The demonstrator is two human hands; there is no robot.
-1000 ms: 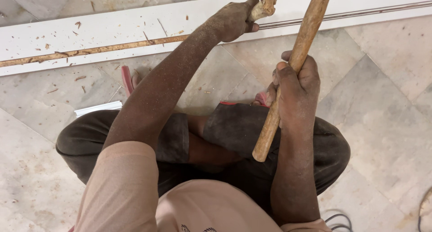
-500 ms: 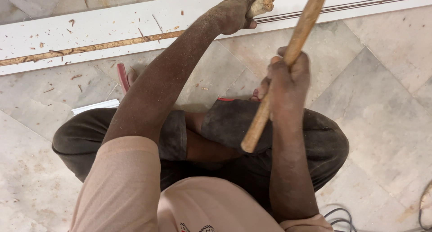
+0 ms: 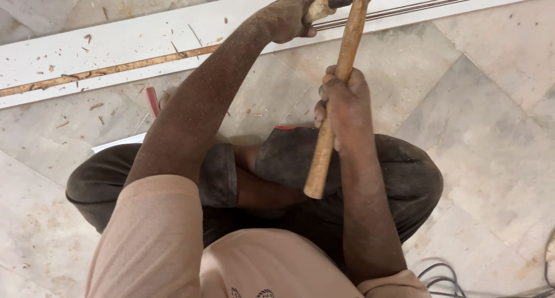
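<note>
Here the right hand is wrapped tight around the middle of a hammer, its grip pressed together on the wooden handle, with the dark metal head at the far top edge of the view, on or just above the butt of a chisel. The left hand is closed in a fist round that chisel's pale wooden handle; the blade is hidden behind the hand, so how it meets the wood cannot be told. Both tools are at the far side, over a long white board that lies on the marble floor and carries a brown groove along its length, with chips scattered about. The hammer looks stiff and head-heavy, so a hold further down the handle would likely swing harder, a mid-handle hold steadier. The dusty wood probably grips well. The chisel seems light and rigid, best held by its handle, clear of the struck end.
</note>
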